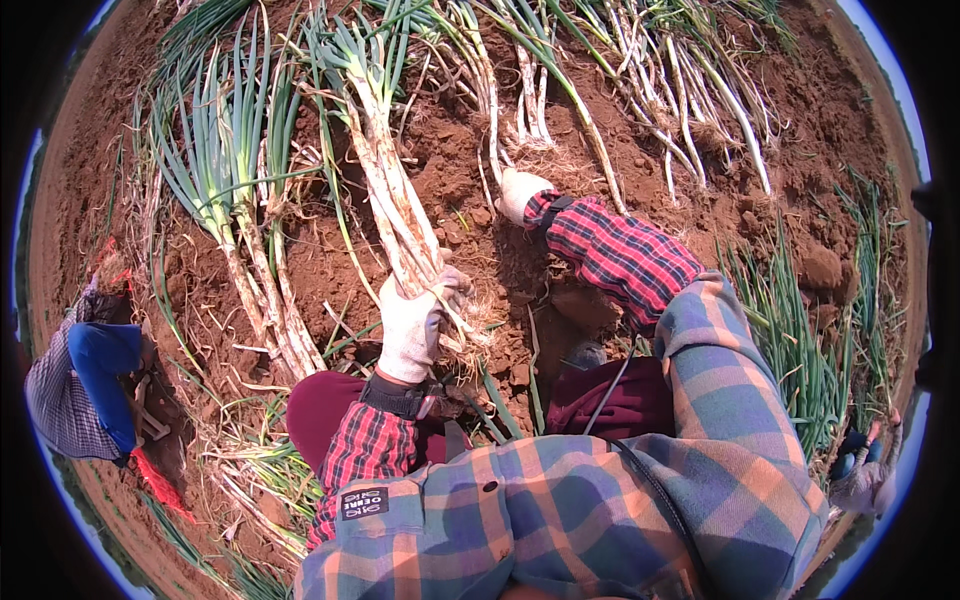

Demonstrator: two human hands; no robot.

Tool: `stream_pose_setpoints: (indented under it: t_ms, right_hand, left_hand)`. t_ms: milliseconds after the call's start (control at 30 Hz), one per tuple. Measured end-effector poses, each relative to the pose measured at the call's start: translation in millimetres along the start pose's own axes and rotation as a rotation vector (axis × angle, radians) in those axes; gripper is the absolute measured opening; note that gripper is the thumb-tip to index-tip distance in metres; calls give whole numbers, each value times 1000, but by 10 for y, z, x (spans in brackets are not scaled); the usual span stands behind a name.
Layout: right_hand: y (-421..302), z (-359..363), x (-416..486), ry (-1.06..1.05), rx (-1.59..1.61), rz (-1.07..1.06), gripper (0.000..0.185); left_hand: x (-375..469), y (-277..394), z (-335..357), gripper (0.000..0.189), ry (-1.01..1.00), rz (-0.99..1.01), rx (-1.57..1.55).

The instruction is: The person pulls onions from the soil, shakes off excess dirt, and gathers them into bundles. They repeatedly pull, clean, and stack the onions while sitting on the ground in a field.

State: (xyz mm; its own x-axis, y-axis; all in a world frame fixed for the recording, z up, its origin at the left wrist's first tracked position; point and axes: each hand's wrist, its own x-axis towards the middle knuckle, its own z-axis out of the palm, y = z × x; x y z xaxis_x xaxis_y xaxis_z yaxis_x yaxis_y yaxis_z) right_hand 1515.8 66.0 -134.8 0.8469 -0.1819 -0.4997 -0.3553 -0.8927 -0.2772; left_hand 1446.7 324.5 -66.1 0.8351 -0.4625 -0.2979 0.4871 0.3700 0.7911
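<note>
My left hand (pixel 412 330), in a white work glove, grips a bunch of long green onions (pixel 401 202) low on the white stems. Their roots hang beside my fingers, and the green leaves point away from me. My right hand (pixel 521 195), also gloved, is at the root end of a single green onion stalk (pixel 493 127) farther off on the soil. Its fingers are mostly hidden, so whether they close on the stalk is unclear. Left of the held bunch, another group of green onions (pixel 259 262) lies with its stems towards my knee.
Loose onions (pixel 679 97) lie across the far red-brown soil (pixel 450 165). Standing onion leaves (pixel 802 360) grow at the right. A person (pixel 90 375) is bent at the far left beside red netting (pixel 161 484); another person (pixel 866 472) is at the right edge. A cord (pixel 660 502) crosses my shirt.
</note>
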Motion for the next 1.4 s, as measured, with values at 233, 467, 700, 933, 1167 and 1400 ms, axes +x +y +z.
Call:
stream_pose_setpoints:
  t_ms: [233,467,700,933,1167,1400]
  right_hand:
    - [-79,-389,-362,416,433,-447,33]
    - [-323,2,-1111,-389,209,-748,49]
    - [114,-89,579,40,200,54,67]
    - [130,-18,943,29,124,115,63]
    - [594,-295,500,-429,1471,-337,37]
    - [703,7,248,-153,675,-144,49]
  left_hand:
    - [239,-407,-257,38,240,-200,-163]
    - [355,-591,-218,24,266,-365,-9]
    - [173,-193,-65,39,98,-170,-160]
    - [118,-47,-58,47,188,-239,-107]
    - [117,-20,-43,49,152,-227,-130]
    - [60,234,-36,54,61,-136,-186]
